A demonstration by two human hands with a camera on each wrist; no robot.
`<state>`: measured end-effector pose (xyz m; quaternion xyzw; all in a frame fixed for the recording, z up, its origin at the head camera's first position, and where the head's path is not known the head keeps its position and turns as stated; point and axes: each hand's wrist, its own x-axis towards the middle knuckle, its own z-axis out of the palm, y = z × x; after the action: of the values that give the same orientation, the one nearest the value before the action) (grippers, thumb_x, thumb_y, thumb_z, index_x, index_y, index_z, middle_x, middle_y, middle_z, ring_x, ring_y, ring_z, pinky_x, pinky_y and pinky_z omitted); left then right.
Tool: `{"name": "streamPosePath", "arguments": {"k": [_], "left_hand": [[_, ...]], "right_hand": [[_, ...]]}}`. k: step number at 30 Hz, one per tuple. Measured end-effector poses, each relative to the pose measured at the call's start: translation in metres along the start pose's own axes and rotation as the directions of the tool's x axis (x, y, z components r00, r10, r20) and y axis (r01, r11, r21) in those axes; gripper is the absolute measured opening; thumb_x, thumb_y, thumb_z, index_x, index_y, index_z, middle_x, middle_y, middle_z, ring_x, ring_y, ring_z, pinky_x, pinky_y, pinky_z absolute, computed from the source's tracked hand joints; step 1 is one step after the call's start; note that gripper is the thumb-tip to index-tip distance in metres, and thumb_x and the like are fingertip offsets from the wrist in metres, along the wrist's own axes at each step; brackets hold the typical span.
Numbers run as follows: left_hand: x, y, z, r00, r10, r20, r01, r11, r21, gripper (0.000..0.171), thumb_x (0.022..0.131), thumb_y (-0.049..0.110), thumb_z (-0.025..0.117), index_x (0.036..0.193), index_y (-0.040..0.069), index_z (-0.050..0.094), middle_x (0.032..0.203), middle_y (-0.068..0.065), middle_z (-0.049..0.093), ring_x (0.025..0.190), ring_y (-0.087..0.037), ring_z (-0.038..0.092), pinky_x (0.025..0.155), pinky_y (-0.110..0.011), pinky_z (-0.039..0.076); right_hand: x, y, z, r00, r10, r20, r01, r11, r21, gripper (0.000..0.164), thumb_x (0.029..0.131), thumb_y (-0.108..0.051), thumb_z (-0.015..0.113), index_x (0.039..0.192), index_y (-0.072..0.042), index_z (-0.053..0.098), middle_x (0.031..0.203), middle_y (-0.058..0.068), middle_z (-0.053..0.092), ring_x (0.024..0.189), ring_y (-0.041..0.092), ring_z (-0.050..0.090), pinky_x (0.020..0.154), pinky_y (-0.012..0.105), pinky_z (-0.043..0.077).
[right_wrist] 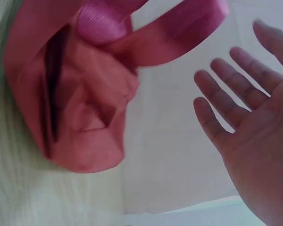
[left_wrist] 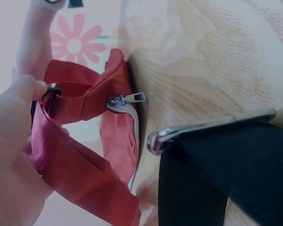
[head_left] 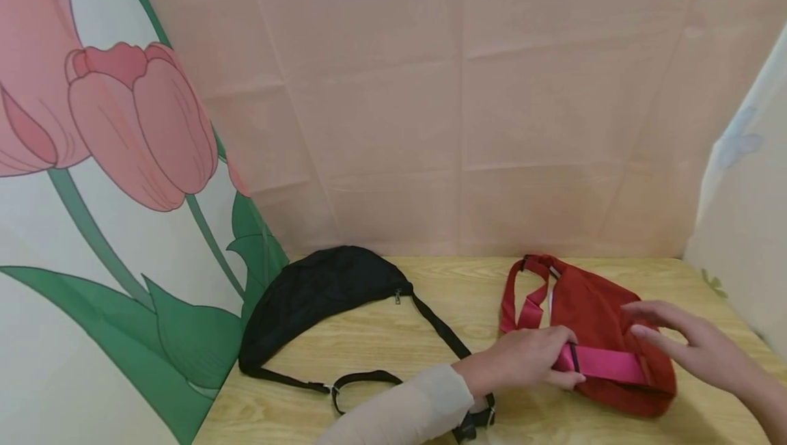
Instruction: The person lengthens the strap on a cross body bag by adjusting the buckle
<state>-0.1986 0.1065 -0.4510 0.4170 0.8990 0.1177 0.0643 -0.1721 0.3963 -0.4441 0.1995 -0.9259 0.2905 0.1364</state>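
Note:
A red bag (head_left: 593, 301) lies at the right of the wooden table, its pink-red webbing strap (head_left: 611, 365) lifted over its front. My left hand (head_left: 529, 361) pinches that strap beside a black slider (head_left: 574, 357). In the left wrist view the thumb presses at the slider, and the bag's zipper pull (left_wrist: 132, 98) shows along a pale zipper. My right hand (head_left: 695, 344) hovers over the bag's right side with fingers spread; the right wrist view shows its palm (right_wrist: 262, 136) holding nothing, apart from the strap.
On the left lies a black waist bag (head_left: 326, 288), its black strap (head_left: 439, 325) looping toward the table's front under my left forearm. A metal strap ring (left_wrist: 212, 129) stands close to the left wrist camera. A pinkish cloth backdrop (head_left: 461, 103) and a tulip-printed panel (head_left: 141, 124) border the table.

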Motion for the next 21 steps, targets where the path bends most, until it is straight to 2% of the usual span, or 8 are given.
{"name": "streamPosePath", "arguments": {"k": [4, 6, 9, 11, 13, 16, 20, 21], "left_hand": [[0.000, 0.000, 0.000, 1.000, 0.003, 0.011, -0.003, 1.000, -0.005, 0.050, 0.093, 0.057, 0.065, 0.133, 0.032, 0.049, 0.099, 0.023, 0.052, 0.076, 0.009, 0.047, 0.062, -0.009, 0.040], [-0.001, 0.000, 0.001, 1.000, 0.001, 0.019, 0.000, 1.000, -0.018, 0.050, 0.093, 0.057, 0.065, 0.133, 0.032, 0.049, 0.098, 0.023, 0.052, 0.076, 0.009, 0.047, 0.062, -0.009, 0.040], [-0.001, 0.001, 0.001, 1.000, 0.001, 0.024, 0.000, 1.000, -0.025, 0.049, 0.093, 0.056, 0.066, 0.133, 0.032, 0.049, 0.097, 0.022, 0.052, 0.076, 0.009, 0.047, 0.061, -0.010, 0.041], [-0.002, 0.001, 0.002, 1.000, 0.004, 0.023, -0.004, 1.000, -0.024, 0.049, 0.093, 0.056, 0.066, 0.132, 0.032, 0.049, 0.097, 0.022, 0.052, 0.075, 0.008, 0.048, 0.061, -0.010, 0.041], [-0.002, 0.000, 0.002, 1.000, 0.011, 0.018, -0.011, 1.000, -0.015, 0.049, 0.093, 0.056, 0.066, 0.132, 0.032, 0.049, 0.096, 0.022, 0.052, 0.074, 0.008, 0.048, 0.061, -0.009, 0.041], [-0.002, 0.000, 0.002, 1.000, 0.017, 0.016, -0.017, 1.000, -0.005, 0.048, 0.093, 0.056, 0.066, 0.131, 0.031, 0.049, 0.095, 0.022, 0.052, 0.072, 0.008, 0.048, 0.060, -0.009, 0.041], [-0.002, 0.001, 0.002, 1.000, 0.018, 0.023, -0.018, 1.000, 0.004, 0.047, 0.093, 0.056, 0.066, 0.129, 0.032, 0.049, 0.092, 0.022, 0.051, 0.070, 0.007, 0.048, 0.058, -0.010, 0.041], [-0.003, 0.001, 0.002, 1.000, 0.017, 0.026, -0.017, 1.000, 0.004, 0.046, 0.093, 0.056, 0.066, 0.128, 0.032, 0.049, 0.092, 0.022, 0.051, 0.069, 0.007, 0.049, 0.058, -0.010, 0.041]], "right_hand": [[0.005, 0.018, 0.006, 1.000, 0.030, -0.006, -0.030, 0.999, 0.020, 0.044, 0.101, -0.014, 0.063, 0.144, -0.014, 0.055, 0.132, -0.037, 0.044, 0.109, -0.022, 0.041, 0.075, 0.009, 0.041], [0.007, 0.027, 0.012, 1.000, 0.016, -0.004, -0.016, 0.999, 0.043, 0.052, 0.103, -0.012, 0.059, 0.153, -0.013, 0.045, 0.142, -0.035, 0.035, 0.119, -0.022, 0.035, 0.087, 0.006, 0.036], [0.010, 0.040, 0.023, 1.000, -0.008, 0.014, 0.007, 0.997, 0.078, 0.062, 0.104, -0.010, 0.055, 0.160, -0.012, 0.029, 0.160, -0.012, 0.026, 0.132, -0.021, 0.019, 0.099, 0.000, 0.019], [0.013, 0.048, 0.030, 0.999, -0.012, 0.042, 0.007, 0.995, 0.103, 0.064, 0.106, -0.010, 0.051, 0.162, -0.011, 0.021, 0.165, 0.009, 0.018, 0.132, -0.024, 0.009, 0.096, -0.004, 0.007], [0.015, 0.056, 0.037, 0.997, 0.005, 0.080, -0.014, 0.994, 0.113, 0.063, 0.107, -0.013, 0.049, 0.162, -0.009, 0.018, 0.163, 0.026, 0.015, 0.135, -0.022, 0.003, 0.096, -0.004, 0.003], [0.015, 0.065, 0.048, 0.985, 0.063, 0.160, -0.085, 0.988, 0.129, 0.062, 0.110, -0.020, 0.044, 0.162, -0.006, 0.014, 0.161, 0.034, 0.014, 0.144, -0.007, -0.005, 0.093, -0.004, -0.001], [0.012, 0.075, 0.060, 0.959, 0.117, 0.258, -0.158, 0.977, 0.144, 0.065, 0.111, -0.026, 0.041, 0.162, -0.004, 0.009, 0.160, 0.037, 0.012, 0.151, 0.032, -0.010, 0.091, -0.001, -0.008], [0.011, 0.077, 0.063, 0.962, 0.092, 0.258, -0.131, 0.982, 0.139, 0.064, 0.110, -0.024, 0.042, 0.162, -0.003, 0.011, 0.160, 0.037, 0.013, 0.151, 0.029, -0.010, 0.092, -0.001, -0.008]]}}
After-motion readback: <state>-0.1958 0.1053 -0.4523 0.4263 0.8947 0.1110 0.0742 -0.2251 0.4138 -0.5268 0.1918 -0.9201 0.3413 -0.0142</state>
